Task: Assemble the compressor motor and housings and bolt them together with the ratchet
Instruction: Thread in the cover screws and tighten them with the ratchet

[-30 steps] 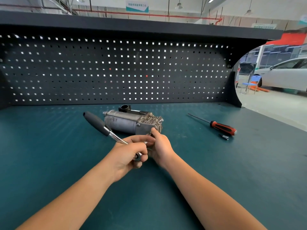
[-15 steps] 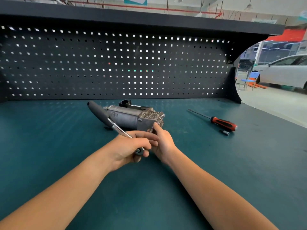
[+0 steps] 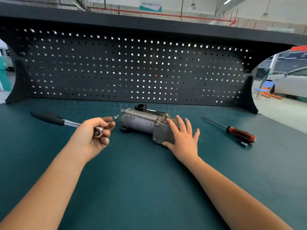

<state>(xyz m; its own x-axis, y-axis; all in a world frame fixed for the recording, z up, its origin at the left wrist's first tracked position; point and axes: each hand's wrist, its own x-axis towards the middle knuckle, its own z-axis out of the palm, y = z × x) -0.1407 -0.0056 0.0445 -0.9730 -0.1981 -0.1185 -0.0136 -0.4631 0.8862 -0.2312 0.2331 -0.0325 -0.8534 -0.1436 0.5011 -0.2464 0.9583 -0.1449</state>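
The grey compressor motor and housing assembly (image 3: 141, 122) lies on its side on the green bench, its finned end pointing right. My right hand (image 3: 181, 135) lies on that finned end with fingers spread and straight. My left hand (image 3: 94, 133) grips the ratchet (image 3: 49, 118) by its head, just left of the assembly. The ratchet's black handle points out to the left. A small bolt or bit (image 3: 115, 117) sticks out from my left fingertips, close to the motor's left end.
A red-and-black screwdriver (image 3: 239, 133) lies at the right of the bench, with a small metal socket (image 3: 244, 144) beside its handle. A black pegboard (image 3: 132, 70) walls off the back. The green bench top (image 3: 149, 180) stretches wide in front.
My hands have separated. The right hand let go near the ratchet head and moved onto the assembly's finned end. The left hand swung the ratchet handle out to the left.
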